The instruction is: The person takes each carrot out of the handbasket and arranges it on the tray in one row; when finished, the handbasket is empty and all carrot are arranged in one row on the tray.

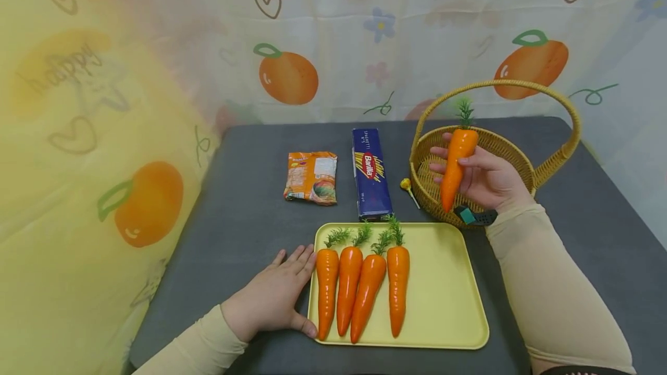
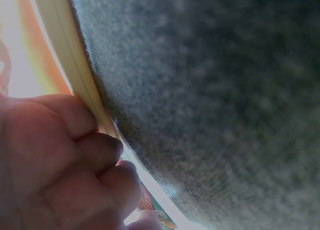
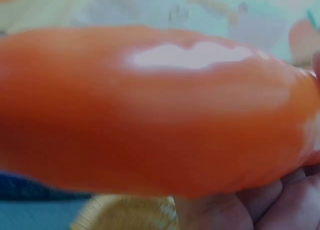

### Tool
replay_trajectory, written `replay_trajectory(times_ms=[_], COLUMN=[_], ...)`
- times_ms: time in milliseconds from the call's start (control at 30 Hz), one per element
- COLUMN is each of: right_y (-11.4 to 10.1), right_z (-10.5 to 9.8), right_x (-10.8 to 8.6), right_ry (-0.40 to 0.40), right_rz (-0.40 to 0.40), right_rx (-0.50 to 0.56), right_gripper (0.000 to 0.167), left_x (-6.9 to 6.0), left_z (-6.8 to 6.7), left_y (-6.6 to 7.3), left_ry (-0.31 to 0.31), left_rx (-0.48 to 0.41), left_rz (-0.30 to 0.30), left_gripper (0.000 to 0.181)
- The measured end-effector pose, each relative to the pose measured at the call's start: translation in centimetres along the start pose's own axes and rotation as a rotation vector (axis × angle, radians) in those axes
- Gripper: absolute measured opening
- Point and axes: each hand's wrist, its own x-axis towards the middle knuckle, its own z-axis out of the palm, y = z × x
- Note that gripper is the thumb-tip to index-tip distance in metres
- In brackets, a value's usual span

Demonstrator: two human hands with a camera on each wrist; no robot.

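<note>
My right hand [image 1: 490,175] holds a carrot [image 1: 458,158] with its green top upward, between thumb and fingers, above the wicker basket [image 1: 554,161]. That carrot [image 3: 150,110] fills much of the right wrist view, with fingers beneath it. At the left edge of the yellow tray [image 1: 443,288], my left hand [image 1: 273,294] rests with fingers extended and thumb spread, touching the rim. Several carrots [image 1: 398,288] lie side by side on the tray's left half, tops pointing away from me. In the left wrist view, the fingers [image 2: 107,150] are against the tray's side [image 2: 75,65].
Behind the tray lie an orange snack packet [image 1: 311,178] and a blue spaghetti box [image 1: 371,175]. A yellow lollipop [image 1: 406,184] lies beside the basket, whose tall handle [image 1: 500,82] arches over it. A patterned curtain [image 1: 208,45] hangs behind the dark table [image 1: 245,219].
</note>
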Motion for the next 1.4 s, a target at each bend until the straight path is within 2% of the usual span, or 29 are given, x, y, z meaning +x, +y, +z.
replay_trajectory(times_ms=[100,233,400,533,667,800,933,1167,1400], right_y=[0.9,2.6,5.6,8.1,10.2,11.4,11.9,11.9,11.7], right_z=[1.2,2.4,2.5,1.9,1.2,0.9,1.1,1.7,2.0], right_x=[-1.5,-3.5,-6.4,-8.5,-10.1,-11.2,-11.8,-11.9,-12.5], right_ry=[-0.096,-0.177,-0.194,-0.138,-0.048,0.025,0.083,0.121,0.214], right_rz=[-0.006,0.022,0.069,0.137,0.217,0.294,0.339,0.381,0.432], right_rx=[-0.027,-0.076,-0.083,-0.032,-0.007,0.003,-0.004,-0.115,-0.261], right_gripper=[0.054,0.059,0.061,0.062,0.058,0.049,0.043,0.076,0.081], left_x=[0.0,0.0,0.0,0.1,0.1,0.1,0.1,0.1,0.2], left_z=[0.0,0.1,0.0,-0.1,-0.1,-0.1,-0.1,0.0,0.1], left_y=[0.0,-0.1,0.0,0.1,0.1,0.1,0.1,0.1,0.1], left_ry=[0.001,0.001,-0.008,-0.01,-0.012,-0.013,-0.006,0.004,0.004], left_rx=[-0.003,-0.005,-0.004,0.0,0.006,0.005,0.004,0.025,0.027], left_rz=[0.002,-0.001,0.0,-0.001,-0.002,0.0,0.004,0.002,-0.002], left_gripper=[0.146,0.146,0.145,0.145,0.145,0.144,0.145,0.147,0.147])
